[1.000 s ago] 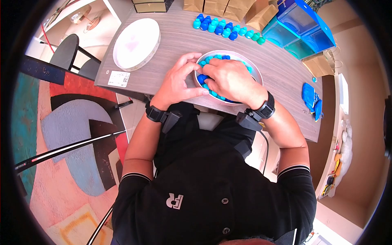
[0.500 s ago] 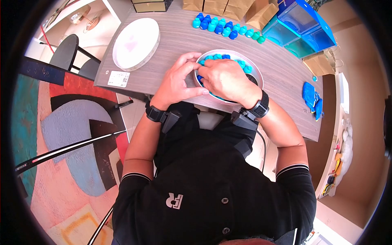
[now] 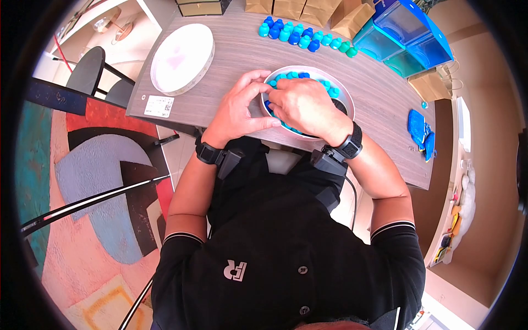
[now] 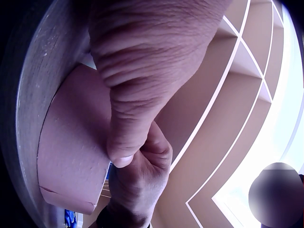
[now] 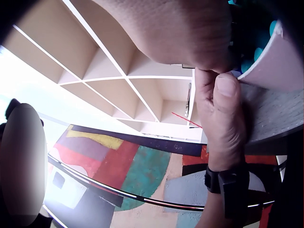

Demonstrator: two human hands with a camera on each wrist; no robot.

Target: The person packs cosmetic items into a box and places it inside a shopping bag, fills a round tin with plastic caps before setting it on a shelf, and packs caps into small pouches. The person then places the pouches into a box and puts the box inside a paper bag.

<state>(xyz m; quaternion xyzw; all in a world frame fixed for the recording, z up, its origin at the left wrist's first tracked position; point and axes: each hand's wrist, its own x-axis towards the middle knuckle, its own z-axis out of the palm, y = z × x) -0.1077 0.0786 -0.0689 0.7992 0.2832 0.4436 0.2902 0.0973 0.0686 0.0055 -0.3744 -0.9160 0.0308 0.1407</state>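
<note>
A round, pale-walled box (image 3: 348, 96) sits at the table's near edge, holding several small teal and blue bottles (image 3: 325, 85) along its far side. My left hand (image 3: 242, 107) curls round the box's left side; in the left wrist view its thumb lies along the pale pink-looking outer wall (image 4: 71, 137). Inside the box, against its left part, my right hand (image 3: 308, 107) reaches down with bent fingers, close to the left fingertips. A dark blue bottle (image 3: 268, 104) shows between the hands. I cannot tell what the right fingertips hold, since the hand covers them.
Several small blue, teal and green bottles (image 3: 294, 38) stand in rows behind the box. A round white lid (image 3: 184, 49) lies at the left, above a white label (image 3: 158, 106). Paper bags (image 3: 352, 19), blue drawers (image 3: 404, 30) and a crumpled blue bag (image 3: 418, 129) are farther back and right.
My right hand has shifted slightly left within the box, uncovering more teal bottles and a dark interior at the right. The left hand stays in place on the box.
</note>
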